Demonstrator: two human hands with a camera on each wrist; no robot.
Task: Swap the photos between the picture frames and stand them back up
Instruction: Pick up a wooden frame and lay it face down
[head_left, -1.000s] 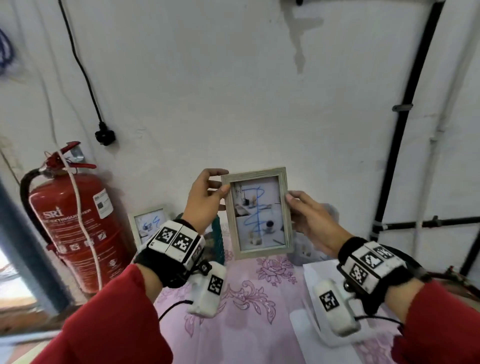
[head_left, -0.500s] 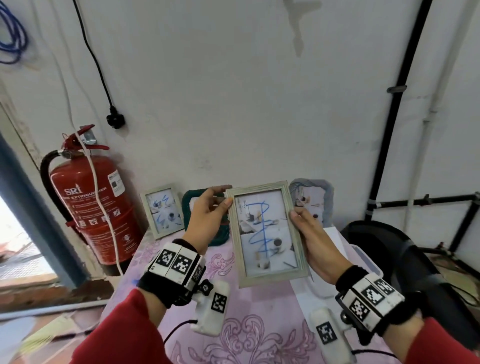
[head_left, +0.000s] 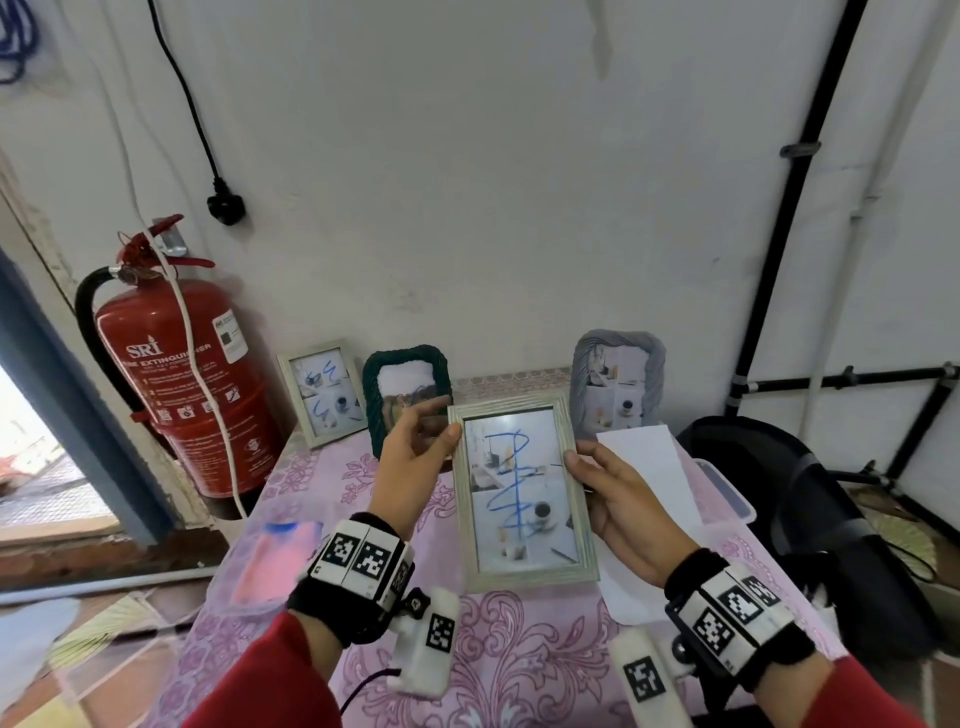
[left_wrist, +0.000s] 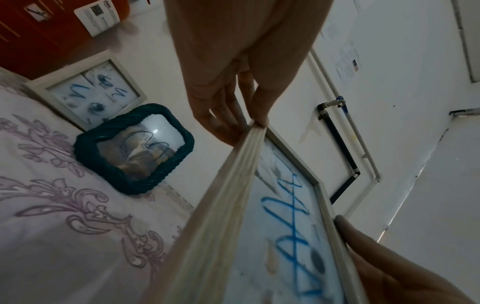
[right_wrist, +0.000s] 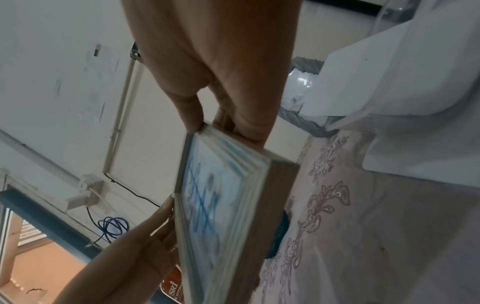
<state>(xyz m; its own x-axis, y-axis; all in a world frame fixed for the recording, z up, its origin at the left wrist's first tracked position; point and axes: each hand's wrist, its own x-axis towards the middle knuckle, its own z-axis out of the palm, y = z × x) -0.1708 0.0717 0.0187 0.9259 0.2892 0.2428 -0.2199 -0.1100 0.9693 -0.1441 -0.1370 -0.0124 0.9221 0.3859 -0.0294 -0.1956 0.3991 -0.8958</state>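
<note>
I hold a pale wooden picture frame (head_left: 522, 491) upright above the table, its photo marked with blue scribbles facing me. My left hand (head_left: 415, 457) pinches its upper left edge, thumb on the front, fingers behind. My right hand (head_left: 613, 499) grips the right edge the same way. The frame (left_wrist: 259, 236) fills the lower left wrist view, and the frame (right_wrist: 221, 205) shows edge-on in the right wrist view. Against the wall stand a small pale frame (head_left: 322, 392), a dark green rope frame (head_left: 408, 384) and a grey rope frame (head_left: 618, 382).
The table wears a pink flowered cloth (head_left: 519, 654). A white sheet (head_left: 654, 467) lies on a clear plastic box (head_left: 727, 499) at the right. A red fire extinguisher (head_left: 182, 384) stands at the left, a black chair (head_left: 810, 519) at the right.
The frame has come down from in front of the wall to just above the table and tilted back slightly. The head view has dropped, so the three standing frames now show.
</note>
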